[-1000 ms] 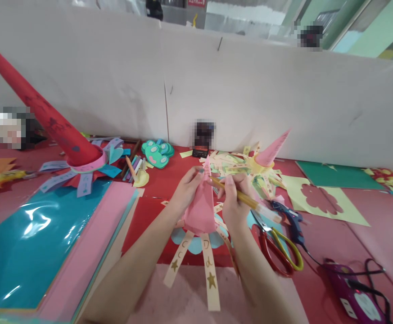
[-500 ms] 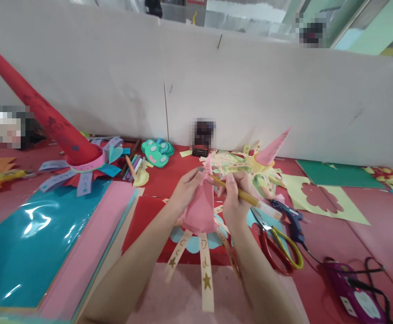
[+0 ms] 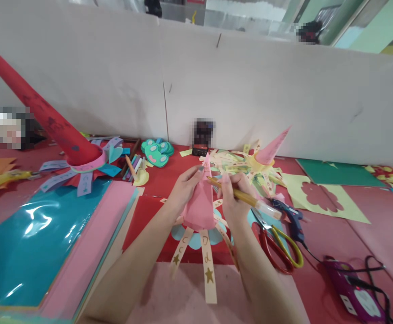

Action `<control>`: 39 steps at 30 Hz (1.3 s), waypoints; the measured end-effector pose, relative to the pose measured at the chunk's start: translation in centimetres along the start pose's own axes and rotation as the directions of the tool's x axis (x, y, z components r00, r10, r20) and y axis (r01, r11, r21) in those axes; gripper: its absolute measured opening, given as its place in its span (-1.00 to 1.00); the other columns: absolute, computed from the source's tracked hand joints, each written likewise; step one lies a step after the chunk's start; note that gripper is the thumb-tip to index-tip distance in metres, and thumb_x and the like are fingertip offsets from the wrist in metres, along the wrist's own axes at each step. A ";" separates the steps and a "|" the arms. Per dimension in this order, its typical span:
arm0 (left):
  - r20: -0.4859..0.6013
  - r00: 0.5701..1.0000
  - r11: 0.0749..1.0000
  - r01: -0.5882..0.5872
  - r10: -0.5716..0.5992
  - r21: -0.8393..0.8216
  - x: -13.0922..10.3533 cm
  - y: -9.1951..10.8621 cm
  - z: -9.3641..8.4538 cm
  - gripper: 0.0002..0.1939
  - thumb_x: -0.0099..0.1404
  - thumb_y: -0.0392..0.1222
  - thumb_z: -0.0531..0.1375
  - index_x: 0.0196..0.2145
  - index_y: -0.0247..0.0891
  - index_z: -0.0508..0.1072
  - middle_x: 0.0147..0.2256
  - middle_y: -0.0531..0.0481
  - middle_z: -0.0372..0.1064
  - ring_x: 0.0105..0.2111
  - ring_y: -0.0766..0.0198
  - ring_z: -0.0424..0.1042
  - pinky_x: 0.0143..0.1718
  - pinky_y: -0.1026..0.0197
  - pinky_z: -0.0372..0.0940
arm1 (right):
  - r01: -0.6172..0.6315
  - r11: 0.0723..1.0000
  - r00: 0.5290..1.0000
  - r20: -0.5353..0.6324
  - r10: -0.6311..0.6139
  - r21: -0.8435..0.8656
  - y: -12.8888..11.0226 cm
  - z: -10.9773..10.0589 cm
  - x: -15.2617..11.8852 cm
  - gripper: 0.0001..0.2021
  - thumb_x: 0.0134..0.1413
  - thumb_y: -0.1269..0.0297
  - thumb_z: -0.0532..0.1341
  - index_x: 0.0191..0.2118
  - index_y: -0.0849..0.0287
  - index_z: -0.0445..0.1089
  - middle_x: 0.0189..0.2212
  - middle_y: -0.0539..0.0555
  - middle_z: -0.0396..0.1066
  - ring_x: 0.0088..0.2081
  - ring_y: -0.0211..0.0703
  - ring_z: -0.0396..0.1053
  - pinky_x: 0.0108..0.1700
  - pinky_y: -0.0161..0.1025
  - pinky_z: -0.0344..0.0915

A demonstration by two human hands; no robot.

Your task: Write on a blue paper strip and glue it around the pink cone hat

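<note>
Head view: pink cone tapers sharply; cream strips bear golden stars.

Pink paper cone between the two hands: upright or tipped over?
Upright: the pink paper cone has its point on top, with cream lettered paper strips splaying from its base. Any slight lean, I cannot tell.

Scissors beside blue glue gun; purple power strip, right; red cone, left; green cutouts near wall.
</note>
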State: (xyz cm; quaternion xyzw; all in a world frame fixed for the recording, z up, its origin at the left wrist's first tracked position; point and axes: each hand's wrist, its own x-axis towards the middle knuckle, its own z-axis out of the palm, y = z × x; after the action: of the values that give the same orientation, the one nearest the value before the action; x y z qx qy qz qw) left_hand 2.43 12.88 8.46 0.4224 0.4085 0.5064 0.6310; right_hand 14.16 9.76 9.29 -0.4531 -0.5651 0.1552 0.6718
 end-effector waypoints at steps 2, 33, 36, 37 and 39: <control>0.000 1.000 1.000 0.009 -0.009 -0.006 -0.2 0.2 0.1 -0.66 0.10 0.00 0.23 -0.20 -0.22 0.47 -0.21 -0.04 0.47 -0.18 0.16 0.40 -0.15 0.19 0.24 | 0.034 0.999 0.999 0.002 -0.034 -0.003 0.1 0.0 -0.1 -0.67 0.14 0.22 0.11 -0.59 0.14 0.06 -0.74 -0.16 0.07 -0.70 -0.42 0.04 -0.61 -0.35 0.06; 0.024 0.999 0.999 -0.031 0.031 -0.020 -0.1 0.3 0.2 -0.67 0.08 -0.01 0.25 -0.24 -0.27 0.50 -0.28 -0.06 0.48 -0.15 0.12 0.39 -0.11 0.17 0.24 | 0.228 0.972 0.973 0.042 -0.226 -0.053 0.7 0.2 0.1 -0.65 0.02 0.46 0.15 -0.62 0.12 -0.03 -0.69 -0.16 -0.05 -0.65 -0.40 -0.06 -0.58 -0.32 0.02; 0.028 0.999 0.999 -0.030 0.030 -0.015 -0.2 0.5 0.3 -0.67 0.08 0.00 0.25 -0.24 -0.26 0.50 -0.28 -0.06 0.48 -0.15 0.11 0.39 -0.11 0.16 0.24 | 0.220 0.974 0.975 0.045 -0.217 -0.060 0.4 0.2 0.1 -0.66 0.04 0.45 0.15 -0.61 0.11 -0.02 -0.69 -0.15 -0.02 -0.65 -0.39 -0.04 -0.58 -0.32 0.03; 0.029 0.999 0.999 -0.029 0.030 -0.014 -0.3 0.5 0.3 -0.67 0.08 0.00 0.25 -0.24 -0.26 0.50 -0.28 -0.06 0.48 -0.15 0.11 0.39 -0.11 0.16 0.24 | 0.225 0.972 0.974 0.043 -0.223 -0.067 0.3 0.2 0.2 -0.66 0.04 0.44 0.15 -0.61 0.11 -0.02 -0.69 -0.15 -0.02 -0.65 -0.39 -0.04 -0.58 -0.32 0.03; 0.032 0.999 0.999 -0.029 0.030 -0.015 -0.3 0.6 0.3 -0.66 0.07 0.01 0.26 -0.25 -0.26 0.50 -0.29 -0.06 0.48 -0.15 0.11 0.40 -0.11 0.16 0.24 | 0.243 0.967 0.970 0.037 -0.241 -0.071 0.2 0.2 0.2 -0.66 0.05 0.44 0.15 -0.61 0.12 -0.01 -0.69 -0.14 -0.02 -0.65 -0.39 -0.04 -0.57 -0.32 0.05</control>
State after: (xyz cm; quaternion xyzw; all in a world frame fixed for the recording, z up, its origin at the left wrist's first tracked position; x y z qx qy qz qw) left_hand 2.50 12.61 9.15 0.4319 0.3885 0.5119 0.6329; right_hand 14.11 10.06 9.26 -0.4034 -0.6309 0.0573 0.6602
